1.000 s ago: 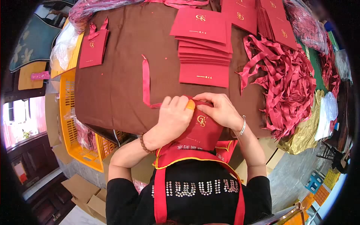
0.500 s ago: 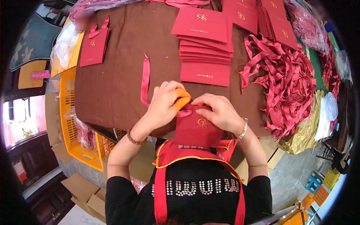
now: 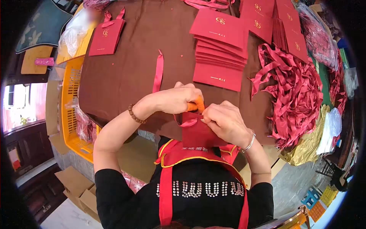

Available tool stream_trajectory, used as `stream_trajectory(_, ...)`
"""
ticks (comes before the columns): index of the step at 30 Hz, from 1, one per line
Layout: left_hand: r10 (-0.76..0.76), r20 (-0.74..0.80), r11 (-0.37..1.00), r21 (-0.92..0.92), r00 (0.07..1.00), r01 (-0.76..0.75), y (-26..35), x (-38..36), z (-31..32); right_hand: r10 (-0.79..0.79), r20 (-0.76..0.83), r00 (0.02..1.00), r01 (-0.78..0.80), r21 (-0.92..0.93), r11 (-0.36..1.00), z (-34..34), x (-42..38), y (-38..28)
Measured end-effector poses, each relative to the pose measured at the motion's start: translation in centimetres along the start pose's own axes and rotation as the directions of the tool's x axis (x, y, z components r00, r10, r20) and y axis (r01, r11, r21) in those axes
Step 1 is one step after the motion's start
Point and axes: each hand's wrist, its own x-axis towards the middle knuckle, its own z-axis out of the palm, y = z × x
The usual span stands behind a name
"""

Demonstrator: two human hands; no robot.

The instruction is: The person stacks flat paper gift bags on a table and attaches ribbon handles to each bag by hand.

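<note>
The right hand (image 3: 225, 120) covers part of the front of the bag (image 3: 195, 134); the left hand's (image 3: 178, 99) fingertips are hard to make out at its top. The left wrist hides the lower end of the ribbon (image 3: 158, 72). At upper right, the frame's edge crops the cards (image 3: 257, 17); at upper left, a blur veils some plastic (image 3: 73, 38).

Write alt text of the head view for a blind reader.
A person's left hand and right hand are at the top of a red paper bag beside a brown-covered table, which bears stacked red bags and heaped red ribbons.
</note>
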Motion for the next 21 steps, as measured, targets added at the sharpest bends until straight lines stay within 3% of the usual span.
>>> stream_trajectory(2,0.022,0.118,0.999,-0.036,0.993,-0.018,-0.4,0.0,0.0,-0.016,0.003,1.0,0.016,0.004,1.0,0.0,0.0,-0.1)
stream_trajectory(6,0.085,0.105,0.981,-0.181,0.991,-0.065,-1.6,0.1,0.2,-0.023,-0.006,1.0,0.023,0.011,1.0,-0.1,0.0,-0.3)
stream_trajectory(8,0.112,0.174,0.951,-0.305,0.978,-0.055,-2.0,0.2,0.3,-0.028,-0.007,1.0,0.029,0.016,0.999,-0.1,0.0,-0.3)
stream_trajectory(12,0.072,0.13,0.954,-0.298,0.989,-0.031,-1.9,0.4,0.7,0.008,-0.015,1.0,-0.007,0.04,0.999,-0.1,0.0,-0.3)
stream_trajectory(15,0.066,0.057,0.914,-0.404,0.996,-0.037,-1.6,0.4,0.8,0.007,-0.027,1.0,-0.005,0.05,0.999,0.0,0.2,-0.1)
stream_trajectory(17,0.018,-0.014,0.952,-0.306,1.0,-0.022,-0.9,0.5,0.6,-0.017,-0.024,1.0,0.018,0.039,0.999,0.0,0.3,-0.1)
stream_trajectory(19,0.047,-0.205,0.96,-0.261,0.978,-0.1,-2.1,1.1,0.7,-0.081,0.087,0.993,0.075,0.068,0.995,0.1,0.1,-0.1)
stream_trajectory(20,0.035,-0.339,0.997,-0.057,0.94,-0.057,-2.4,1.1,1.1,-0.057,0.051,0.997,0.057,0.011,0.998,0.5,0.1,-0.2)
stream_trajectory(21,0.035,-0.339,0.997,-0.055,0.94,-0.057,-2.3,1.1,0.8,-0.059,0.049,0.997,0.058,0.012,0.998,0.6,0.2,0.0)
